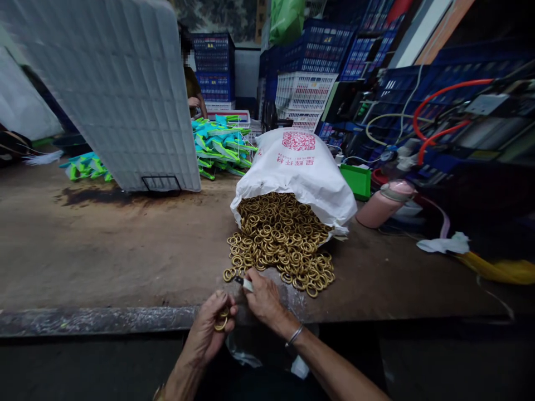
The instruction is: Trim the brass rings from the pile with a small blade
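My left hand [212,323] is closed around a few gold-coloured rings [221,322], just in front of the table's near edge. In my right hand [265,298] is what looks like a small knife [247,285] with a white handle and a dark tip pointing left. One loose ring [228,274] lies beside that tip. Behind both hands, a heap of gold rings [288,245] spills from the mouth of a white woven sack [288,167] lying on its side with red print. My right fingers are close to the heap's front edge.
A tall pale ribbed panel [125,100] stands on the brown table [117,250] at left. Behind it are green-and-blue pieces [223,142] and a person [194,92]. At right are a pink bottle [385,203], a green tray [355,181] and red hoses [438,89]. Crates [307,89] are stacked behind.
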Demonstrator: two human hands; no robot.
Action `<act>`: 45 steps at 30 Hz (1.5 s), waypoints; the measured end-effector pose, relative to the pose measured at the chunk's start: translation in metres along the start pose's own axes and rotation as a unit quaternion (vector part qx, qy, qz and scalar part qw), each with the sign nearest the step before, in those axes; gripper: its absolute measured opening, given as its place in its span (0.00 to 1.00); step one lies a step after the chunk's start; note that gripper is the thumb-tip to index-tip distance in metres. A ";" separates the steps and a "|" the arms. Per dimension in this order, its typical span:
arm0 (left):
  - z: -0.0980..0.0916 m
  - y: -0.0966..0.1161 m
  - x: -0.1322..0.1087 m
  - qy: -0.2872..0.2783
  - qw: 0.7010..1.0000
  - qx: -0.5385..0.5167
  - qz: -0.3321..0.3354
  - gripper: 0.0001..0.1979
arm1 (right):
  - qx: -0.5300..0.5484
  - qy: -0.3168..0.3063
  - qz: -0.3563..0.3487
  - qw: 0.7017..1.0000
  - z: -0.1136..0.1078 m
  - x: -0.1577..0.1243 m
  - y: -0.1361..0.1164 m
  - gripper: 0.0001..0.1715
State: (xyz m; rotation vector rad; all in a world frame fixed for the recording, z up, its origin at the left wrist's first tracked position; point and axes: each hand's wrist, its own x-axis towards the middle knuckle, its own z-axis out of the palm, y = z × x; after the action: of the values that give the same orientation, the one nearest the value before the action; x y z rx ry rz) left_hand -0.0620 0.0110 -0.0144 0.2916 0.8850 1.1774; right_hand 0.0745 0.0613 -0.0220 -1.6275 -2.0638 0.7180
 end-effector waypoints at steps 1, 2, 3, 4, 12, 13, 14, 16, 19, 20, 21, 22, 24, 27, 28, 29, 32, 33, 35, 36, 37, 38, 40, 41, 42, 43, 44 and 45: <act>0.003 -0.002 0.001 0.000 0.999 0.039 0.020 0.11 | 0.050 -0.002 0.024 0.998 -0.003 0.001 0.003 0.06; 0.006 -0.004 0.002 0.004 0.996 0.084 0.040 0.11 | 0.104 -0.006 0.049 0.993 -0.007 0.001 0.005 0.04; 0.009 -0.007 0.004 0.010 0.989 0.132 0.059 0.11 | 0.159 -0.015 0.066 0.985 -0.011 0.001 0.008 0.04; 0.011 -0.010 0.005 0.014 0.980 0.181 0.077 0.11 | 0.212 -0.030 0.082 0.973 -0.014 -0.001 0.011 0.04; 0.024 -0.025 0.016 -0.095 0.889 0.394 0.213 0.09 | 0.453 -0.171 0.222 0.846 -0.027 -0.022 0.015 0.07; 0.025 -0.025 0.017 -0.101 0.881 0.408 0.219 0.09 | 0.469 -0.173 0.230 0.835 -0.028 -0.024 0.014 0.07; 0.025 -0.026 0.017 -0.101 0.874 0.419 0.224 0.09 | 0.480 -0.173 0.235 0.827 -0.028 -0.025 0.014 0.08; 0.026 -0.026 0.018 -0.087 0.862 0.442 0.233 0.09 | 0.491 -0.172 0.238 0.820 -0.029 -0.026 0.016 0.08; 0.026 -0.027 0.018 -0.064 0.836 0.485 0.249 0.08 | 0.488 -0.167 0.227 0.826 -0.028 -0.027 0.021 0.09; 0.026 -0.028 0.018 -0.057 0.829 0.495 0.255 0.08 | 0.482 -0.160 0.219 0.833 -0.027 -0.028 0.023 0.11; 0.026 -0.028 0.018 -0.050 0.823 0.503 0.259 0.08 | 0.473 -0.149 0.209 0.843 -0.027 -0.028 0.025 0.13; 0.026 -0.028 0.018 -0.044 0.819 0.508 0.263 0.08 | 0.458 -0.135 0.196 0.857 -0.027 -0.029 0.026 0.15; 0.027 -0.029 0.018 -0.040 0.814 0.513 0.270 0.08 | 0.410 -0.102 0.162 0.892 -0.027 -0.029 0.027 0.19; 0.029 -0.028 0.017 -0.057 0.819 0.507 0.263 0.07 | 0.334 -0.070 0.121 0.932 -0.030 -0.028 0.024 0.17; 0.031 -0.028 0.016 -0.063 0.827 0.497 0.255 0.07 | 0.319 -0.063 0.116 0.938 -0.030 -0.027 0.023 0.16; 0.032 -0.027 0.015 -0.069 0.839 0.483 0.241 0.08 | 0.310 -0.057 0.116 0.942 -0.031 -0.026 0.022 0.15; 0.036 -0.027 0.014 -0.086 0.890 0.418 0.160 0.11 | 0.296 -0.045 0.119 0.947 -0.030 -0.026 0.021 0.12; 0.036 -0.027 0.013 -0.094 0.907 0.393 0.120 0.13 | 0.295 -0.046 0.119 0.947 -0.030 -0.027 0.021 0.12; 0.037 -0.027 0.011 -0.106 0.930 0.348 0.044 0.17 | 0.303 -0.056 0.116 0.944 -0.030 -0.028 0.021 0.12; 0.037 -0.028 0.011 -0.110 0.939 0.327 0.014 0.18 | 0.313 -0.062 0.116 0.941 -0.030 -0.029 0.021 0.12; 0.037 -0.028 0.010 -0.114 0.946 0.304 -0.007 0.18 | 0.324 -0.068 0.116 0.936 -0.030 -0.030 0.022 0.13; 0.037 -0.029 0.009 -0.117 0.952 0.282 -0.019 0.18 | 0.334 -0.076 0.116 0.932 -0.029 -0.030 0.022 0.14; 0.037 -0.030 0.007 -0.123 0.961 0.247 -0.022 0.17 | 0.341 -0.082 0.114 0.930 -0.028 -0.030 0.025 0.16; 0.036 -0.031 0.007 -0.126 0.964 0.236 -0.020 0.16 | 0.331 -0.074 0.111 0.934 -0.028 -0.030 0.027 0.16; 0.036 -0.032 0.007 -0.127 0.965 0.228 -0.016 0.16 | 0.312 -0.058 0.107 0.942 -0.028 -0.030 0.029 0.16; 0.036 -0.032 0.007 -0.124 0.966 0.225 -0.013 0.16 | 0.283 -0.039 0.101 0.953 -0.028 -0.030 0.030 0.16; 0.036 -0.033 0.007 -0.119 0.967 0.225 -0.009 0.16 | 0.244 -0.022 0.092 0.965 -0.028 -0.030 0.032 0.15; 0.035 -0.033 0.007 -0.110 0.968 0.226 -0.006 0.16 | 0.201 -0.012 0.080 0.976 -0.029 -0.031 0.033 0.15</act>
State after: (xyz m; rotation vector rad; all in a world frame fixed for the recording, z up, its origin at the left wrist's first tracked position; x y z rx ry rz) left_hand -0.0130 0.0130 -0.0157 0.7729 0.9491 0.8997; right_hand 0.1242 0.0413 -0.0197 -1.5616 -1.6737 1.1316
